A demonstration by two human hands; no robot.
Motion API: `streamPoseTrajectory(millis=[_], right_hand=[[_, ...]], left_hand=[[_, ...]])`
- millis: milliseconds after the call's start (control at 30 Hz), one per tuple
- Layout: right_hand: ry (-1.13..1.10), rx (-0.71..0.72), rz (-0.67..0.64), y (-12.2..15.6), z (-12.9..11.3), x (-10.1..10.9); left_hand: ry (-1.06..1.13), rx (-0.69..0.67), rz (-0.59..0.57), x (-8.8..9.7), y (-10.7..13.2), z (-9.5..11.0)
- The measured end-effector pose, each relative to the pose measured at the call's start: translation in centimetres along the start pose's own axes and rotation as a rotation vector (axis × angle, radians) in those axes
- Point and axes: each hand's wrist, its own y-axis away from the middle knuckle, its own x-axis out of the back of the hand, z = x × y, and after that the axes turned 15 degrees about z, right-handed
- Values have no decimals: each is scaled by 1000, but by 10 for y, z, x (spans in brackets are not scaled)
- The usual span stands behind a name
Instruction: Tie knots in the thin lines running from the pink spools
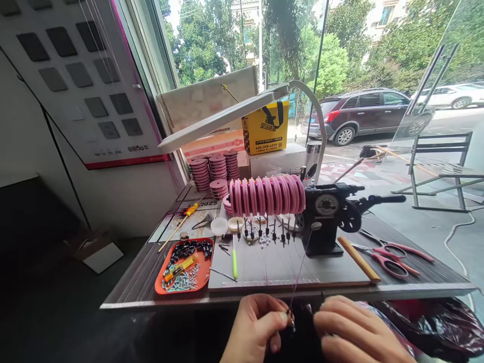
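Below the table edge, my left hand [260, 325] pinches a thin line [297, 280] between thumb and forefinger. Small dark, shiny pieces [292, 322] hang at those fingertips; their kind is too small to tell. The line runs up toward a black hand-cranked winding machine [323, 217]. Just to the right, my right hand [351, 330] is closed with its fingers curled and slightly blurred. A small shiny bit shows by its fingertips, and what they hold is hidden. Pink foam spools [266, 195] sit in a row on the machine's shaft, with several small black weights [275, 236] hanging below.
An orange tray [159, 282] with small metal parts stands at left. Near it lies a green-handled needle tool [235, 264]. Red-handled scissors [393, 262] and a wooden strip [359, 259] lie at right. Stacked pink spools [199, 174] stand behind, under a white lamp arm [227, 121].
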Motion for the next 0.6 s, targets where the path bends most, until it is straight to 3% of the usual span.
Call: streamPoseTrajectory(millis=[67, 133, 200, 300, 367, 467, 600], right_hand=[[36, 157, -54, -18, 2, -3], [47, 180, -55, -24, 2, -6], [49, 58, 27, -21, 2, -8], [2, -351, 84, -10, 3, -9], [-37, -562, 74, -7, 6, -8], [-27, -610, 35, -13, 13, -7], [59, -679, -99, -30, 23, -7]], left_hand=[[-3, 31, -8, 2, -2, -1], [-42, 6, -9, 2, -2, -1], [-145, -171, 32, 2, 1, -1], [-391, -574, 151, -1, 7, -2], [-520, -752, 187, -2, 10, -5], [-590, -849, 156, -3, 8, -12], [-594, -864, 125, -2, 3, -22]])
